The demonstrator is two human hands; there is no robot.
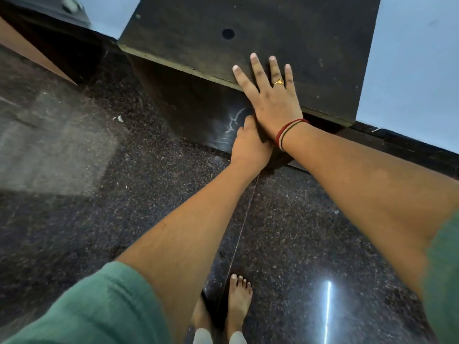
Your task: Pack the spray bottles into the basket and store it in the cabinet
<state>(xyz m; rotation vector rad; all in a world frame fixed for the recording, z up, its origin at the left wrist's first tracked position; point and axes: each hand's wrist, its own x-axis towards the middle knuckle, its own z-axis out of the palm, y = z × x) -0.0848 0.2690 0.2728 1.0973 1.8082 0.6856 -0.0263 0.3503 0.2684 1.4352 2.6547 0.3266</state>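
Head view, steeply downward, close above cabinet (pixel 248 45)

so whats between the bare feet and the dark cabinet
In the head view, only dark speckled floor with a thin tile seam lies between the feet and the cabinet. The left forearm crosses above that stretch.

Floor (pixel 74 219): dark speckled polished stone, thin joint line running toward the cabinet (pixel 248 28). Dark wooden cabinet stands directly on it against the wall. Two bare feet (pixel 238 301) on the floor near the joint. Small pale scrap (pixel 120 118) left of the cabinet.
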